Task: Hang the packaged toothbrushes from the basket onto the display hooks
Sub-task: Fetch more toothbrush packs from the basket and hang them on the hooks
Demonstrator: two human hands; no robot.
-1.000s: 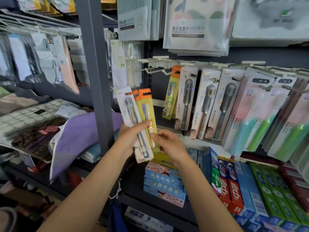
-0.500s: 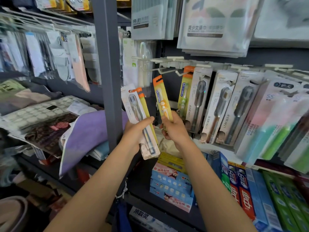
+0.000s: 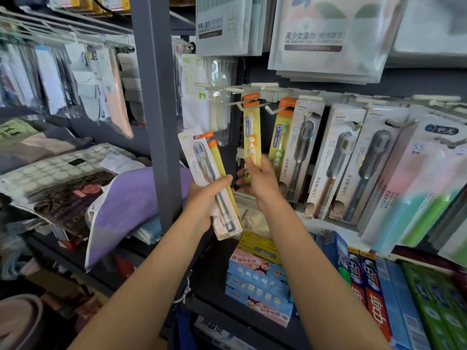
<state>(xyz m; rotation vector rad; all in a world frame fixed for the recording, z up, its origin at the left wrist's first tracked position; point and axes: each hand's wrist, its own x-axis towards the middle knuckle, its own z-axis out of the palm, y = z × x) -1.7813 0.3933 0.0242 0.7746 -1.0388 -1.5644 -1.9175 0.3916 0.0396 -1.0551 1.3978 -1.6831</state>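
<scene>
Right hand [image 3: 260,179] pinches the yellow pack [image 3: 251,137] low; guide its hole squarely along the hook [image 3: 249,103]. Left hand [image 3: 206,195] clamps spare packs [image 3: 212,183].

A grey upright post [image 3: 156,109] blocked the shelf at 9 o'clock of the white hook [image 3: 242,103]. At 3 o'clock, hanging toothbrush packs [image 3: 303,147] crowded the rail edge to edge. Toothpaste boxes [image 3: 257,281] filled the shelf at 6 o'clock; dark open backboard [image 3: 230,162] lay between post and packs.
</scene>
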